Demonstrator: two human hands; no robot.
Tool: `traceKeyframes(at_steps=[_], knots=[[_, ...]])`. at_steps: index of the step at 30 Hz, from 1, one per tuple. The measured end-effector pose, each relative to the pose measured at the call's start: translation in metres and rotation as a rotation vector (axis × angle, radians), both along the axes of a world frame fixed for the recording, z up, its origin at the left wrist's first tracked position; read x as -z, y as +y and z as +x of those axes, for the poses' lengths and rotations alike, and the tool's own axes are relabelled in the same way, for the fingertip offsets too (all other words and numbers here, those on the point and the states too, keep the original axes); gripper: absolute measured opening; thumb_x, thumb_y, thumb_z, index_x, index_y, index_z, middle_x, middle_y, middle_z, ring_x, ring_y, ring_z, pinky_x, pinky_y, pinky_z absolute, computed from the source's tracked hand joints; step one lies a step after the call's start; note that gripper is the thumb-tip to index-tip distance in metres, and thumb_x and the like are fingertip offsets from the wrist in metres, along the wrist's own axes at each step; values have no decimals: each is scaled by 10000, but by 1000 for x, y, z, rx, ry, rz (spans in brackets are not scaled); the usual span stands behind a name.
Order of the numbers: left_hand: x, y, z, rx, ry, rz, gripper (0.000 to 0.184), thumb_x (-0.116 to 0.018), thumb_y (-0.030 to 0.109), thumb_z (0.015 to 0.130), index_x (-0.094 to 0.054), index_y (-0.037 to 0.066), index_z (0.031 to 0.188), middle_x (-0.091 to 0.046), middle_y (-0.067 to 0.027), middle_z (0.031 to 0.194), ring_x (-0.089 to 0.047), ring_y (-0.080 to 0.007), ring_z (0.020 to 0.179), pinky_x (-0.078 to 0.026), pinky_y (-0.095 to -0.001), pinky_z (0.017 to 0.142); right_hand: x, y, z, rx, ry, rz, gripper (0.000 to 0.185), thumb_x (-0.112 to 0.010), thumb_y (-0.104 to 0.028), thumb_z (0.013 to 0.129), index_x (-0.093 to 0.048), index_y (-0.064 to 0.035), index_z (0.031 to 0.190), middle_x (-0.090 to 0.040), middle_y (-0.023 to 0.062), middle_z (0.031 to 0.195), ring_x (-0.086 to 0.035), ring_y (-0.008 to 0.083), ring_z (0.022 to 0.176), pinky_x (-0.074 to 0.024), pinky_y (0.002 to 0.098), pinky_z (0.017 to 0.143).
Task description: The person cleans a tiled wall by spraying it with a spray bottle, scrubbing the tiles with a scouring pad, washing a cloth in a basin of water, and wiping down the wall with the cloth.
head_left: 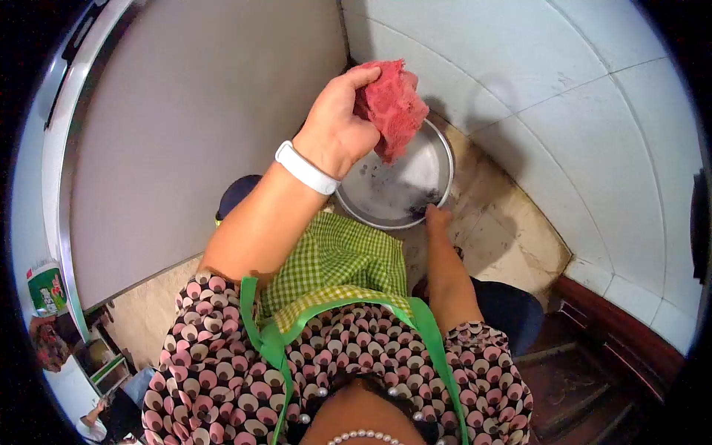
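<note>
Over the round metal pan (382, 194), the left hand (340, 122) clutches a crumpled red cloth (394, 111). Apart from it, the right hand (437, 216) is at the pan's near-right rim; whether its fingers grip anything, I cannot tell.

White wristband (307, 170); green checked apron (337, 256); circle-print blouse (196, 352); pearl necklace (363, 434).

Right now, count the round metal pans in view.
1: it is on the floor, the right hand at its rim. The red cloth and the left hand hide part of it. Others may be hidden behind the apron.
</note>
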State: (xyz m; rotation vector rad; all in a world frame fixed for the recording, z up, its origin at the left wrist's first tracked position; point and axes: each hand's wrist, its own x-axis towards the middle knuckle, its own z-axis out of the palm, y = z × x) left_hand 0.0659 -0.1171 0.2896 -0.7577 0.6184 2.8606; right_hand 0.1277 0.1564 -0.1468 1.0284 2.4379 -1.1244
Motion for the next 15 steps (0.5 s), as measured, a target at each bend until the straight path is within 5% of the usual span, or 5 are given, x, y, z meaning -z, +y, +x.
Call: traceKeyframes(at_steps=[4, 7, 11, 15], knots=[[4, 4, -1, -13, -35, 40, 245, -412, 112, 927, -500, 7, 1130, -565, -177, 1151, -548, -329, 1052, -393, -501, 979, -28, 15, -15, -161, 90, 398, 346, -607, -198, 623, -632, 51, 862, -641, 222, 855, -630, 391, 750, -494, 457, 679], [-1, 10, 1, -8, -44, 33, 242, -411, 110, 927, -501, 7, 1127, -567, -172, 1148, -550, -324, 1049, -399, -491, 975, -57, 20, -27, -133, 62, 331, 408, -607, -236, 604, -634, 48, 897, -633, 246, 912, -595, 430, 874, -460, 437, 799], [7, 10, 1, 39, -5, 56, 241, -416, 108, 924, -503, 2, 1123, -573, -160, 1137, -551, -316, 1050, -406, -467, 973, -62, 40, -31, -150, -41, 274, 398, -614, -228, 595, -635, 44, 885, -630, 246, 917, -594, 420, 893, -458, 443, 791], [-4, 17, 4, 59, -34, -8, 242, -429, 113, 919, -508, 0, 1117, -577, -154, 1129, -551, -308, 1050, -411, -460, 969, -68, 54, -23, -84, 128, 329, 369, -623, -208, 594, -620, 49, 859, -634, 238, 879, -607, 411, 845, -463, 440, 765]])
